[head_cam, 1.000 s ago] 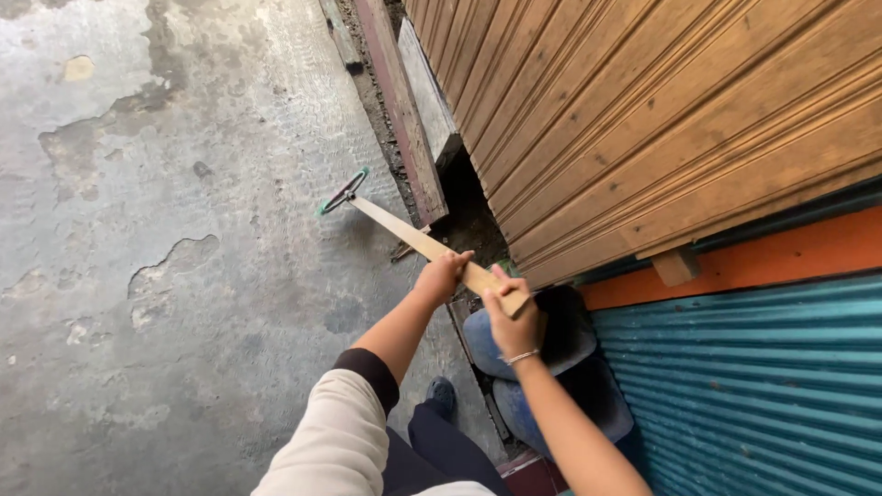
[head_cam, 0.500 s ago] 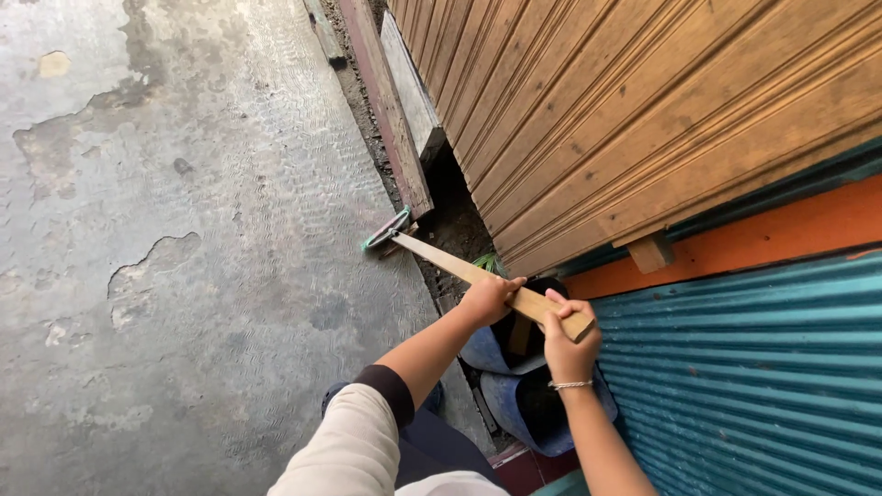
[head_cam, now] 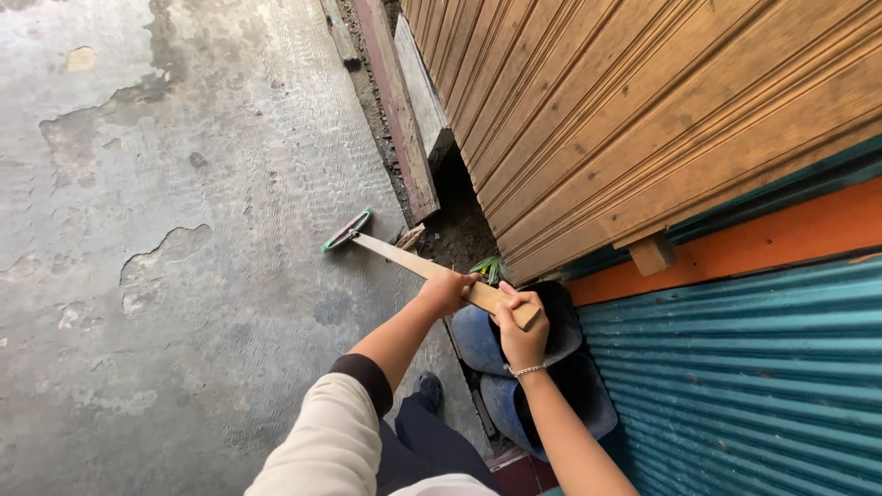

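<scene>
Cracked grey concrete floor (head_cam: 165, 276) beside brown (head_cam: 643, 119) and teal corrugated shutters (head_cam: 735, 386).

To our left the worn grey concrete floor (head_cam: 184, 276) lies open, with wide room to pass. To our right the ribbed brown wooden shutter (head_cam: 643, 119) and the teal corrugated metal wall (head_cam: 735, 386) close that side. Ahead, weathered wooden planks (head_cam: 404, 119) line the shutter's foot. Dark blue plastic tubs (head_cam: 478, 340) crowd the ground just below our hands (head_cam: 487, 308).
</scene>
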